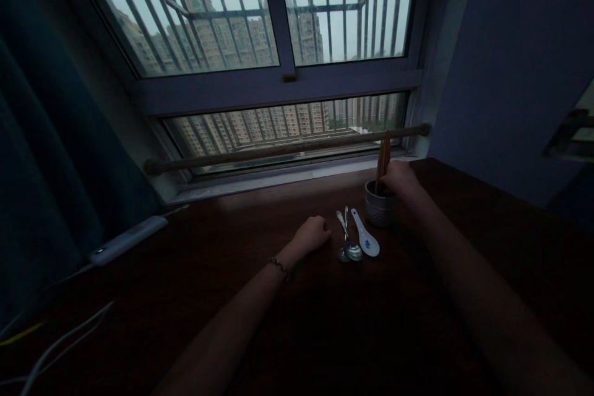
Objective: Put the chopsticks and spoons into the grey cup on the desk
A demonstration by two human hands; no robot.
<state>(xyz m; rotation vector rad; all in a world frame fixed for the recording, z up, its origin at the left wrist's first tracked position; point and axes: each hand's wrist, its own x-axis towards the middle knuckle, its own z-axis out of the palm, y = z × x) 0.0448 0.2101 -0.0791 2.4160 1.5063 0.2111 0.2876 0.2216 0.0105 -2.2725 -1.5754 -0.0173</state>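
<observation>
- A bundle of chopsticks [382, 164] stands nearly upright in a grey cup [379, 210] near the window end of a dark wooden counter [297, 334], tips rising well above the rim.
- The person's right hand [401, 178] reaches in at the rim, its fingers [390, 180] curled against the lower part of the bundle; whether they grip it, the cup's edge or neither, one cannot tell.
- The likeliest mishap is a toppled cup: tall sticks in a short vessel look top-heavy, and a sideways push from that wrist could tip it.
- A white spoon [366, 240] with a blue mark lies just beside the cup, on its left; it looks like china and could chip if the cup falls that way.
- Farther left, two metal spoons [354, 252] lie crossed, handles toward the window; a knock to one would probably shift both.
- The left hand [316, 232], a bracelet [278, 266] at its wrist, rests palm down near them, fingers loosely clenched, no object visible within; a careless slide right could scatter the spoons.
- Beyond, a white power strip [130, 241] sits by a blue curtain [55, 154], and a barred window [346, 25] overlooks apartment towers.
</observation>
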